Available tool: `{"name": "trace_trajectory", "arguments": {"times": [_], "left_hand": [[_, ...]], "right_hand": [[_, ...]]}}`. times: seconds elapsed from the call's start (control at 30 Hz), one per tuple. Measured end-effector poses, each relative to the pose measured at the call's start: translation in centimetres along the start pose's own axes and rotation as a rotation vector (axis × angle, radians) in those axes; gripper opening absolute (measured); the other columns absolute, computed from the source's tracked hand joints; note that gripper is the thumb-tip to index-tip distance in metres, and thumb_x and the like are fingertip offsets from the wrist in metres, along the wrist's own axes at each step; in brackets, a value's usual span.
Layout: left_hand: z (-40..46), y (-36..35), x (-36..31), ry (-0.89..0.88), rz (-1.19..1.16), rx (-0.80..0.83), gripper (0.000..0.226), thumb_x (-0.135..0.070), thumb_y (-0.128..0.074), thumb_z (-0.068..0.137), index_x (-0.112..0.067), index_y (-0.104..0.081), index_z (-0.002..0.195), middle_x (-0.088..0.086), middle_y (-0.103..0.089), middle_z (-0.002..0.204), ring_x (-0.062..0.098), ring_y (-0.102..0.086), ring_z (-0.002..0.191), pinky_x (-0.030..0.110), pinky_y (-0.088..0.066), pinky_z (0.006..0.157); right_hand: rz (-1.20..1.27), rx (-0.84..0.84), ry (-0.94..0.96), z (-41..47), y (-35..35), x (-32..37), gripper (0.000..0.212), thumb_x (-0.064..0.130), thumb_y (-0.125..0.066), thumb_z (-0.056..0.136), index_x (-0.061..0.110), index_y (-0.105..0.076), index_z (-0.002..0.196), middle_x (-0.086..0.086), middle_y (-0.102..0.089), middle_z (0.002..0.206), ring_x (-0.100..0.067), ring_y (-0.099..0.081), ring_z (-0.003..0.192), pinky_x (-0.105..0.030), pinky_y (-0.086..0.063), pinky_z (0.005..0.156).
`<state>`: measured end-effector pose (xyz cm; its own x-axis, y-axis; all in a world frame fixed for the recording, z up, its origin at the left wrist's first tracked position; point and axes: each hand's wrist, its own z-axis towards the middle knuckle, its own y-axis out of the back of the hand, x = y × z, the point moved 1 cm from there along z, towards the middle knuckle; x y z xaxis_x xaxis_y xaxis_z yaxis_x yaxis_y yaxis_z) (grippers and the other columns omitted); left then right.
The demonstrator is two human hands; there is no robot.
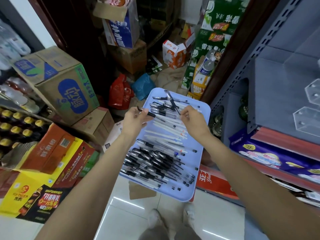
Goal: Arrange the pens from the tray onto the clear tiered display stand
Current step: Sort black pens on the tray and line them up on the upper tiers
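Glossy white floor tiles (121, 220) catch streaks of ceiling light at 6 o'clock. Stacked cardboard cartons (57, 80) crowd 9 through 12 o'clock, a grey metal shelving unit (270, 70) fills 3 o'clock, and a dark wooden door frame (230, 49) stands at 1 o'clock.

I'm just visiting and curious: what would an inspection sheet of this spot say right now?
Surface: pale blue tray above a tiled floor.
Job's things: many pens heaped on the tray; clear display stand on the grey shelf at right, no pens seen in it.
Clutter: cardboard boxes, red bag, bottled drinks.
Grips: left hand holds a black-capped pen; right hand pinches another pen.
Cables: nothing seen.
Surroundings: crowded shop storeroom.
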<state>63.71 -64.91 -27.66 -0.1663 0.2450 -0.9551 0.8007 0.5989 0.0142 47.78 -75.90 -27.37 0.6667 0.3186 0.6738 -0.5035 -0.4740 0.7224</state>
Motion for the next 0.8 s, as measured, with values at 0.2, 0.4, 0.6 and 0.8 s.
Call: {"name": "trace_trajectory", "arguments": {"times": [0.2, 0.4, 0.6, 0.8], "left_hand": [[-0.9, -7.5, -8.6, -0.335, 0.226, 0.136, 0.017, -0.02, -0.035, 0.101, -0.018, -0.051, 0.094, 0.009, -0.06, 0.075, 0.036, -0.062, 0.075, 0.039, -0.05, 0.069], [-4.2, -17.4, -15.3, -0.728, 0.567, 0.305, 0.028, -0.033, -0.051, 0.094, -0.009, -0.057, 0.107, 0.01, -0.059, 0.099, 0.022, -0.056, 0.092, 0.031, -0.041, 0.079], [-8.6, -28.1, -17.7, -0.789, 0.601, 0.486, 0.013, -0.026, -0.071, 0.08, -0.017, -0.062, 0.084, -0.009, -0.059, 0.071, 0.002, -0.053, 0.063, 0.012, -0.04, 0.06], [-11.6, -37.9, -19.6, -0.878, 0.648, 0.375, 0.007, -0.025, -0.071, 0.08, -0.022, -0.065, 0.077, -0.005, -0.059, 0.066, 0.013, -0.052, 0.065, 0.023, -0.039, 0.062]], "right_hand": [[0.324, -0.165, 0.085, -3.2, 8.6, 3.4, 0.028, 0.01, -0.055, 0.092, 0.015, -0.051, 0.119, 0.007, -0.057, 0.081, -0.009, -0.063, 0.08, -0.031, -0.052, 0.079], [0.614, -0.346, 0.053, -6.9, 18.5, 1.1, 0.017, 0.007, -0.066, 0.084, 0.02, -0.057, 0.078, -0.009, -0.064, 0.079, -0.019, -0.064, 0.075, -0.022, -0.054, 0.069], [0.798, -0.56, 0.099, -11.9, 28.8, -4.7, 0.016, 0.01, -0.069, 0.082, 0.018, -0.055, 0.078, 0.0, -0.067, 0.078, 0.008, -0.058, 0.059, -0.003, -0.04, 0.054], [0.909, -0.65, 0.161, -14.8, 38.4, -12.3, 0.009, 0.015, -0.062, 0.089, 0.018, -0.058, 0.097, -0.004, -0.066, 0.09, -0.007, -0.06, 0.067, -0.016, -0.044, 0.056]]}}
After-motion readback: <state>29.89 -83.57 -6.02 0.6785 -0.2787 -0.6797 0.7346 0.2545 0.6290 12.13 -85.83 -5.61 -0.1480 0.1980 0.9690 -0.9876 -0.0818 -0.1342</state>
